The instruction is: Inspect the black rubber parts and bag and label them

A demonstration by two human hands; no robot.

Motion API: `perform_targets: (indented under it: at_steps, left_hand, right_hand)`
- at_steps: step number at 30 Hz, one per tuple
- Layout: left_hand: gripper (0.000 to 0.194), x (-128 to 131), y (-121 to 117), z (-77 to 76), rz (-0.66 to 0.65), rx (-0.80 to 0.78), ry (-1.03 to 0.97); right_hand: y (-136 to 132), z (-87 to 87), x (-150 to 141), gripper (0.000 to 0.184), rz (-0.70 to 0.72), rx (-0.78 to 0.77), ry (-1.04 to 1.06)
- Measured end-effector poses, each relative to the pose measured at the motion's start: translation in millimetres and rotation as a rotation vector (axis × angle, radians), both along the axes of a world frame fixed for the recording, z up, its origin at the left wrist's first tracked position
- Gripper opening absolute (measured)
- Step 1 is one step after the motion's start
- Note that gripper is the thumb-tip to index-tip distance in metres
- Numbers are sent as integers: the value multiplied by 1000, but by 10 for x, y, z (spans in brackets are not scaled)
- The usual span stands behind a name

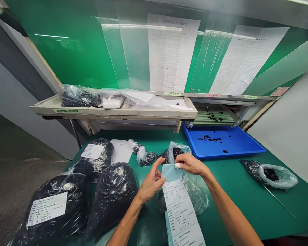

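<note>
Pinching blue tab (171, 172) w/ R hand (191, 164), fingers closed on it; L hand (151, 181) just beside tab, grip unclear. Printed label strip (180, 212) lies below tab, over green mat (246, 208); black-filled bags (111, 194) nearby.

Chinese characters are printed on the label strip (181, 213), the bag labels (46, 208), the posted sheets (169, 51) and the shelf tags (66, 111), but all the wording is too small to be read.
</note>
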State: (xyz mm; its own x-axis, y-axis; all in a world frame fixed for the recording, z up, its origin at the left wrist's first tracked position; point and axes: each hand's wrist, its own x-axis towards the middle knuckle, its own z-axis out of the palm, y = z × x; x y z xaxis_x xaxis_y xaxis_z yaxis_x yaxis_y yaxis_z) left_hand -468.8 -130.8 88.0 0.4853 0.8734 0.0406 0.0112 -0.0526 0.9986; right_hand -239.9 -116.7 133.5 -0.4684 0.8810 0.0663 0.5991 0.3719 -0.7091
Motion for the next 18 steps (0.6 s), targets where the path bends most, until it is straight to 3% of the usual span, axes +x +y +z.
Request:
perform_targets:
  at_steps: [2,6,13,18]
  left_hand:
    - [70,34,23,-14,28,-68,-17]
    - [49,73,64,47,82,-115,31]
    - [49,44,85,196,141,-151,6]
    - [43,101,82,185,227,-92,77]
  right_hand:
    - [1,30,-35,18,-14,31,-33]
    - [4,97,-109,18,-31,63,-92]
    - [6,205,-211,16,-34,81,-151]
    - [40,204,-275,15,-26,90,-116]
